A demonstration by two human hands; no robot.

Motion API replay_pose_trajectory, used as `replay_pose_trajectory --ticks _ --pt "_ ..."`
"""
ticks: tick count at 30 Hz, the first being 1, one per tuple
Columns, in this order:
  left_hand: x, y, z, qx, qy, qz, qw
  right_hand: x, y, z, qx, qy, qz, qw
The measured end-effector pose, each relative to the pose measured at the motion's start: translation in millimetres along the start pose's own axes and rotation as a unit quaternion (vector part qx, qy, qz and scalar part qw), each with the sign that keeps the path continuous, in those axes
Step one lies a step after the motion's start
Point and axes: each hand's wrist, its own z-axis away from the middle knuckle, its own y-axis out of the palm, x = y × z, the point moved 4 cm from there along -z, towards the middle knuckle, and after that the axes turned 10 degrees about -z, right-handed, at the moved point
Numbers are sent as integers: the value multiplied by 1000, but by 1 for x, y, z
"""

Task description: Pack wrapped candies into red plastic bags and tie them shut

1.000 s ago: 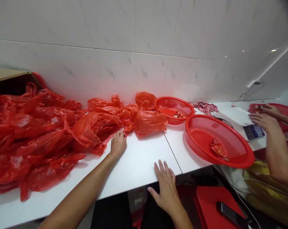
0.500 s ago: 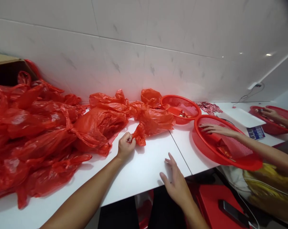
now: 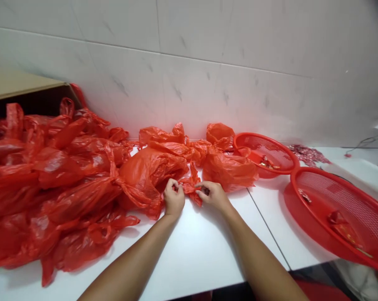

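Observation:
Both hands meet over a crumpled red plastic bag (image 3: 191,182) on the white table. My left hand (image 3: 174,198) has its fingers curled closed on the bag's left side. From the right, my right hand (image 3: 214,195) pinches the other side of it between thumb and fingers. Just behind lie more loose red plastic bags (image 3: 229,166), partly overlapping. To the left of my hands a knotted red bag (image 3: 151,167) bulges, touching a large heap of tied red bags (image 3: 60,184).
A brown cardboard box (image 3: 22,83) stands at the back left. Two red mesh baskets (image 3: 272,146) hold a few small wrapped items at the right. Red-and-white packets (image 3: 309,154) and a white tray (image 3: 359,173) lie behind them, against the tiled wall.
My right hand has come up from the table's front edge and taken hold of the bag beside my left hand. The view has turned left; the co-worker's arm is out of sight.

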Motion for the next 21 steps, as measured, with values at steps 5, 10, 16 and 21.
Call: replay_pose_trajectory --ticks 5,10,16,21 --pt "9 10 -5 -10 -60 52 997 -1 -28 20 -46 -54 -94 993" --pt "29 17 -11 -4 -144 111 983 -4 -59 19 -140 -26 -327 934" --pt "37 20 -17 -30 -189 175 966 -33 -103 28 -190 -20 -400 896" --pt "24 19 -18 18 -217 245 945 -55 -120 45 -37 -53 -418 906"
